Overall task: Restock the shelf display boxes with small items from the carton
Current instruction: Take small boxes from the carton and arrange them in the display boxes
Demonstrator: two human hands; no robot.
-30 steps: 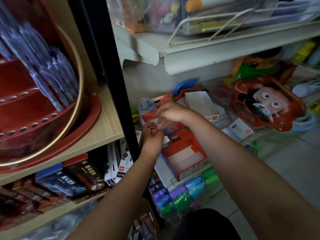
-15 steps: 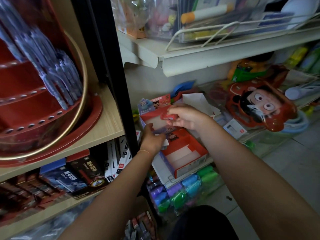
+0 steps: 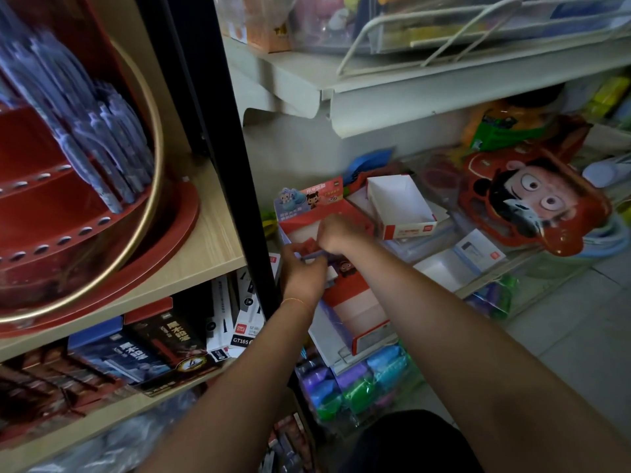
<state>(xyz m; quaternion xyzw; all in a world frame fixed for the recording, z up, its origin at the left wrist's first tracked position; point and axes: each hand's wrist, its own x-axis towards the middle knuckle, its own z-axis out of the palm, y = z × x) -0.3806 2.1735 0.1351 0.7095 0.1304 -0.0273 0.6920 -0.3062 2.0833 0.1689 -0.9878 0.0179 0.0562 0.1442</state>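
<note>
Both your hands meet over the red display box (image 3: 309,221) with the cartoon card at its back, which sits on the low shelf (image 3: 341,360) just right of the black post (image 3: 218,158). Your left hand (image 3: 302,273) is curled, and its grip looks closed on a small thin purple item (image 3: 312,257) at the box's front edge, but the picture is blurry there, so that is a guess. Your right hand (image 3: 336,233) is curled too, right above the left one and touching it. You cannot tell if its grip holds a small item or only pinches the red flap. The hands are likely close together so one can steady the box while the other drops the item in. A second red display box (image 3: 355,312) lies nearer you, tipped toward the shelf's front edge, and it looks mostly bare inside, so it may need filling too. An open white box (image 3: 401,208) sits behind to the right, just beside a red cartoon face toy (image 3: 532,199). The carton is not in view. On your left, a round red stand (image 3: 85,213) holds blue pens (image 3: 99,145) on a wooden shelf (image 3: 201,247).
</note>
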